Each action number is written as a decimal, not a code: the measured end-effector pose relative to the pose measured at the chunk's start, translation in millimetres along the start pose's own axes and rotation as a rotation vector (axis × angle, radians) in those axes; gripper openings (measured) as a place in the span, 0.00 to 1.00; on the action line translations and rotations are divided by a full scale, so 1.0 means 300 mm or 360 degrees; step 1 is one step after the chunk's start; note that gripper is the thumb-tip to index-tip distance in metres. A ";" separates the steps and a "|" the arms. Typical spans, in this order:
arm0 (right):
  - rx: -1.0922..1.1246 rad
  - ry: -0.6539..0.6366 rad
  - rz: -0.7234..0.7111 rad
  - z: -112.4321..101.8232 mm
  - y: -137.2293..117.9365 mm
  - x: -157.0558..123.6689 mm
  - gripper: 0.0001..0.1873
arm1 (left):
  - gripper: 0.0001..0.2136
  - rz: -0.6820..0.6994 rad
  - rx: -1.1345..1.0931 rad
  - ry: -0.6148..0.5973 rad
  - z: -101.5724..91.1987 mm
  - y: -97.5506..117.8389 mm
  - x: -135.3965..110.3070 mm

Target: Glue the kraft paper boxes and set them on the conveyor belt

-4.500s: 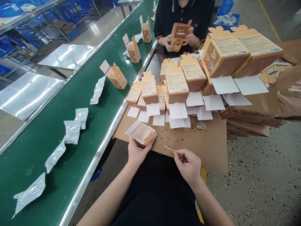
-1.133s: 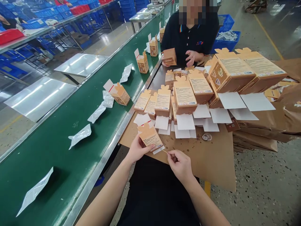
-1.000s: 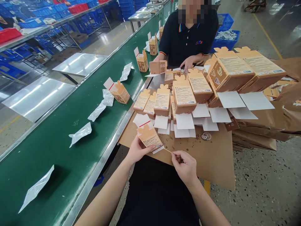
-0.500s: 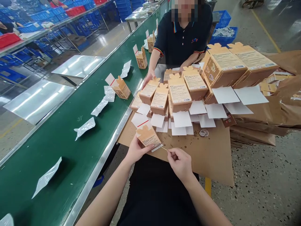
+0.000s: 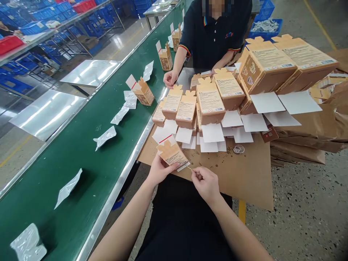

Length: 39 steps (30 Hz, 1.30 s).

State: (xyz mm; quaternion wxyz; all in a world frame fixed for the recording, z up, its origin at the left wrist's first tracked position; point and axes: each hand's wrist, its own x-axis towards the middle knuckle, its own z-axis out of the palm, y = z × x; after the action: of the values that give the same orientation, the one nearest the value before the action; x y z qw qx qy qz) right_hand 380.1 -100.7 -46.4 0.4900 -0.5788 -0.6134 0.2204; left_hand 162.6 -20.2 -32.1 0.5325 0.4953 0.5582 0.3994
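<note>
My left hand (image 5: pixel 161 169) is closed around a small tan carton (image 5: pixel 173 154) with printed text, its scalloped top and white flap standing up. The thumb presses on the printed face near the carton's lower end. Between the fingertips of my right hand (image 5: pixel 206 182) is a thin pale stick (image 5: pixel 189 168). Its tip points at the bottom edge of the carton; whether the two touch I cannot tell. Just beyond, several more cartons (image 5: pixel 210 103) lie in a pile with white flaps toward me. A small clear round dish (image 5: pixel 238 149) sits on the cardboard sheet (image 5: pixel 244 177).
On my left runs a green conveyor belt (image 5: pixel 89 170) with silver pouches (image 5: pixel 105 138) and upright open cartons (image 5: pixel 144 92). Across the pile a co-worker (image 5: pixel 217 36) sits, one hand near the belt's metal edge. Larger boxes (image 5: pixel 272 67) and brown paper (image 5: pixel 320 127) are at the right.
The co-worker's hand has drawn back from the near cartons. Pouches and cartons on the belt have shifted slightly in view, and another pouch shows at lower left. My hands keep the same hold.
</note>
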 end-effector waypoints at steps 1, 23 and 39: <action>-0.0009 0.0013 0.0014 -0.015 -0.001 -0.003 0.17 | 0.41 0.0010 0.0000 0.0023 0.002 -0.002 0.001; 0.0114 0.0199 0.0085 -0.158 -0.050 -0.113 0.14 | 0.32 0.0226 0.0520 0.0138 0.059 0.016 -0.100; 0.0114 0.0152 -0.0002 -0.131 -0.012 -0.076 0.14 | 0.38 -0.0023 0.0575 0.1118 -0.577 0.085 0.106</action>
State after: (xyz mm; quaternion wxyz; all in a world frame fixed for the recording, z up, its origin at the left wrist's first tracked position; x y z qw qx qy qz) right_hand 408.6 -134.2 -34.7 0.5392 -0.5705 -0.5814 0.2140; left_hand -3.6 29.9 6.0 0.2162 0.4102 0.7713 0.4361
